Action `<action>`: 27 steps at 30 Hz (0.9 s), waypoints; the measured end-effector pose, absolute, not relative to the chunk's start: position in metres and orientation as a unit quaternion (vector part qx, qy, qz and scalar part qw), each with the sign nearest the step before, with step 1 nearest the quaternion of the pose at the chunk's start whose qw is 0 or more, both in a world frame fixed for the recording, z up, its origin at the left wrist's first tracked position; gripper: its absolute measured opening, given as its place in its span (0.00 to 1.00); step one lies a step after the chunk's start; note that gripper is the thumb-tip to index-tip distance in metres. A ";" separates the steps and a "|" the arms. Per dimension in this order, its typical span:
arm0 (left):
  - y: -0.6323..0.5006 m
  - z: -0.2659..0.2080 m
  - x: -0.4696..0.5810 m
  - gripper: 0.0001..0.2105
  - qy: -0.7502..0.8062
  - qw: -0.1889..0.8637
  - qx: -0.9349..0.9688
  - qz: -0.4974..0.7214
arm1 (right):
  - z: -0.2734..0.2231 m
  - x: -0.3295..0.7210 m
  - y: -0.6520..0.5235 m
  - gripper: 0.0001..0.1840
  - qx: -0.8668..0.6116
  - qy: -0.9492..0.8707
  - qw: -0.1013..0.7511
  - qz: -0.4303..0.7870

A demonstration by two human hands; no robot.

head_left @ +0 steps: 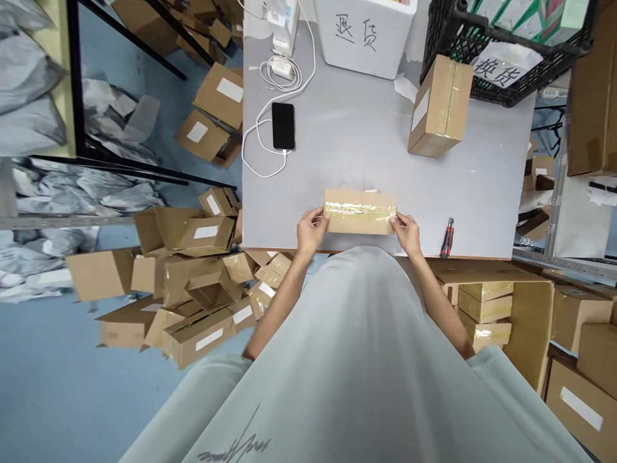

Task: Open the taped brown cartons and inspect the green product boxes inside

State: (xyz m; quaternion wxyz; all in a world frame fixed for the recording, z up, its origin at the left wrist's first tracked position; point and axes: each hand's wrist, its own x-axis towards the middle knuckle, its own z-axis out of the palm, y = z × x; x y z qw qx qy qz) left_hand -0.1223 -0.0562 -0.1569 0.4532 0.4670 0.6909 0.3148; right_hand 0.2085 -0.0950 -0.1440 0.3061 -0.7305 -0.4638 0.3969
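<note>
A small cardboard box (pixel 360 222), sealed with clear yellowish tape along its length, is at the near edge of the grey table (pixel 347 141). My left hand (pixel 311 230) grips its left end between thumb and fingers. On the opposite end, my right hand (pixel 407 233) pinches it in the same way. The taped face points up towards me. To the right of my right hand lies a red and black utility knife (pixel 448 238). A taller taped carton (pixel 441 106) with a white label stands farther back on the right.
A black phone (pixel 283 126) on a white cable lies at left, near a power strip (pixel 285 29). A white bin (pixel 365 38) and a black crate (pixel 506 58) stand at the back. Opened cartons (pixel 202 289) heap on the floor at left; a large carton (pixel 530 328) holds taped boxes at right.
</note>
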 end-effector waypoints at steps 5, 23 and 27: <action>-0.060 -0.170 -0.130 0.23 0.685 0.493 0.420 0.334 | -0.158 0.221 -0.101 0.45 -0.723 -0.428 0.317 0.440; -0.082 -0.181 -0.125 0.16 0.674 0.516 0.461 0.259 | -0.152 0.217 -0.117 0.31 -0.697 -0.487 0.263 0.456; -0.073 -0.171 -0.125 0.19 0.667 0.474 0.486 0.307 | -0.134 0.220 -0.106 0.36 -0.705 -0.525 0.259 0.400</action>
